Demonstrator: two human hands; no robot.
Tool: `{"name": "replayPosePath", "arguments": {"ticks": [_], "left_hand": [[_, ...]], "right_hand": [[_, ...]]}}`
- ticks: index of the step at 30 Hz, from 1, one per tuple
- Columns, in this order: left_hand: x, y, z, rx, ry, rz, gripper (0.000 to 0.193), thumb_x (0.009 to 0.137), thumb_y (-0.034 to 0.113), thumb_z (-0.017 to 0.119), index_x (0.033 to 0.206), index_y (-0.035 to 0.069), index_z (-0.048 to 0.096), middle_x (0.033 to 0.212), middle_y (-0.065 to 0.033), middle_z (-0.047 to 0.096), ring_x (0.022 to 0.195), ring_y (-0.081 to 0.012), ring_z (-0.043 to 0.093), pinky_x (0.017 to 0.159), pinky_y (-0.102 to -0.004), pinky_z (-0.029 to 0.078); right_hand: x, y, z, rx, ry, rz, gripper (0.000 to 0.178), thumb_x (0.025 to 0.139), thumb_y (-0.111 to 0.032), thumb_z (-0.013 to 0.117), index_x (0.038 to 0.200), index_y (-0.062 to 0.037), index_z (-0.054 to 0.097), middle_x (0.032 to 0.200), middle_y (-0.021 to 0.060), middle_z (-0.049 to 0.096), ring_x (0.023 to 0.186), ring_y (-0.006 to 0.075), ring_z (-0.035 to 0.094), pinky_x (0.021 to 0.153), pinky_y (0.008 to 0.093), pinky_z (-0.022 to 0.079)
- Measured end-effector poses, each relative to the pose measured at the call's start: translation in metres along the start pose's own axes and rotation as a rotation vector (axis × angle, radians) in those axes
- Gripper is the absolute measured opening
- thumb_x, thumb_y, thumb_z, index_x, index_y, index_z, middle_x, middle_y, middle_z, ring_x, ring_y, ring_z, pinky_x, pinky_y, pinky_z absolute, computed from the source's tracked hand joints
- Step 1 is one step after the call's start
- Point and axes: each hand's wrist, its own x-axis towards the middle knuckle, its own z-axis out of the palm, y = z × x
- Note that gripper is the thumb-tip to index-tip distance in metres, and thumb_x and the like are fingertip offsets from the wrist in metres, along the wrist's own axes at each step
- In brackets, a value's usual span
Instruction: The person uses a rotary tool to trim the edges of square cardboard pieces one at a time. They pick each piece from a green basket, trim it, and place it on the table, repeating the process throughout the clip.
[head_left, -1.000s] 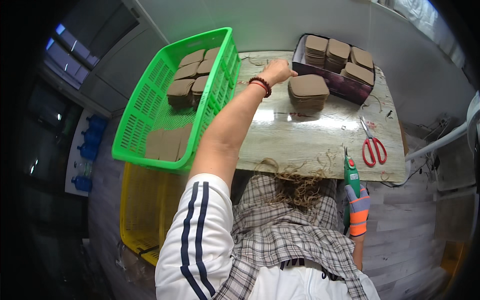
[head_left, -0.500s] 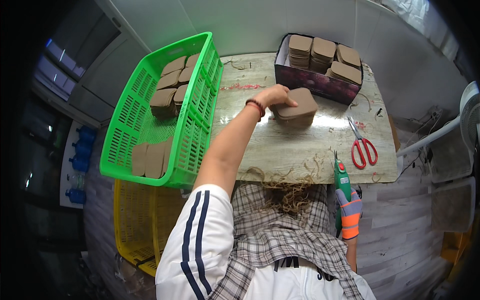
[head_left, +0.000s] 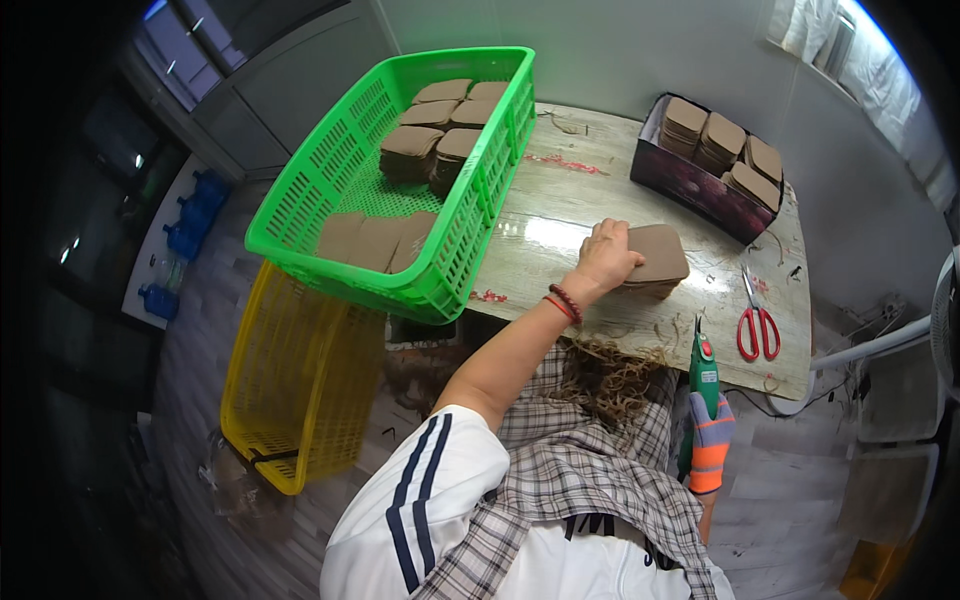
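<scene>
My bare left hand [head_left: 605,258], with a beaded bracelet at the wrist, grips the left side of a stack of brown rounded-square pieces [head_left: 660,254] on the table. Its fingers curl at the far left corner and the thumb lies at the near side. My right hand [head_left: 711,428], in a grey and orange glove, is closed round a green power cutter [head_left: 704,370] at the table's front edge. The cutter's narrow blades point up and away from me. Red-handled scissors [head_left: 758,325] lie on the table right of the cutter.
A dark box [head_left: 690,200] of similar stacks stands at the back right. At left, a green plastic basket [head_left: 470,240] holds more stacks, with a yellow basket [head_left: 285,400] below it. Brown trimmings [head_left: 610,385] hang over my lap; scraps dot the table [head_left: 540,205].
The view has swung left, so everything sits further right. My left hand has drawn the stack slightly nearer and shifted its grip to the left side. The right hand still holds the cutter.
</scene>
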Motion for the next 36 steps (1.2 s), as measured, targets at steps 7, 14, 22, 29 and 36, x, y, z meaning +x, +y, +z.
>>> {"name": "replayPosePath", "arguments": {"ticks": [7, 14, 22, 29, 36], "left_hand": [[-0.008, 0.003, 0.006, -0.041, 0.323, 0.229, 0.043, 0.059, 0.019, 0.077, 0.092, 0.004, 0.054, 0.114, -0.0136, 0.047, 0.108, -0.0325, 0.042, 0.091, -0.046, 0.033], [-0.016, 0.015, 0.0, -0.942, 0.308, -0.06, 0.024, 0.071, 0.002, 0.072, 0.084, 0.003, 0.052, 0.085, -0.0075, 0.063, 0.072, -0.0173, 0.06, 0.066, -0.03, 0.049], [-0.061, 0.049, 0.002, -2.084, 0.154, -0.413, 0.034, 0.082, -0.002, 0.063, 0.114, 0.001, 0.052, 0.109, -0.0092, 0.059, 0.102, -0.0238, 0.057, 0.094, -0.0379, 0.047], [-0.06, 0.063, 0.022, -2.265, 0.143, -0.456, 0.035, 0.082, -0.004, 0.062, 0.114, -0.001, 0.051, 0.112, -0.0109, 0.059, 0.107, -0.0259, 0.056, 0.098, -0.0406, 0.046], [-0.066, 0.071, 0.034, -2.289, 0.104, -0.45, 0.037, 0.083, -0.003, 0.062, 0.117, 0.003, 0.05, 0.115, -0.0097, 0.058, 0.109, -0.0254, 0.055, 0.099, -0.0408, 0.045]], "right_hand": [[-0.015, 0.0, 0.001, -0.069, -0.003, 0.007, 0.025, 0.081, -0.015, 0.069, 0.1, -0.0008, 0.06, 0.081, 0.0003, 0.06, 0.069, 0.008, 0.05, 0.061, 0.0234, 0.042], [-0.016, -0.008, -0.001, -0.228, 0.007, -0.29, 0.025, 0.08, -0.015, 0.069, 0.099, -0.0009, 0.061, 0.081, 0.0049, 0.063, 0.07, 0.0109, 0.055, 0.064, 0.0267, 0.045], [-0.017, -0.051, 0.019, 0.017, -0.012, -0.033, 0.036, 0.079, -0.016, 0.072, 0.108, 0.0005, 0.059, 0.074, -0.0002, 0.06, 0.059, 0.0034, 0.05, 0.051, 0.0194, 0.04], [-0.021, -0.064, 0.019, 0.122, -0.028, 0.038, 0.03, 0.081, -0.013, 0.069, 0.105, 0.0007, 0.059, 0.069, -0.0009, 0.058, 0.055, 0.0036, 0.05, 0.049, 0.0187, 0.039], [-0.023, -0.069, 0.013, 0.074, -0.049, 0.003, 0.032, 0.08, -0.016, 0.071, 0.104, 0.0013, 0.059, 0.069, -0.0007, 0.059, 0.056, 0.0032, 0.05, 0.048, 0.0192, 0.04]]}}
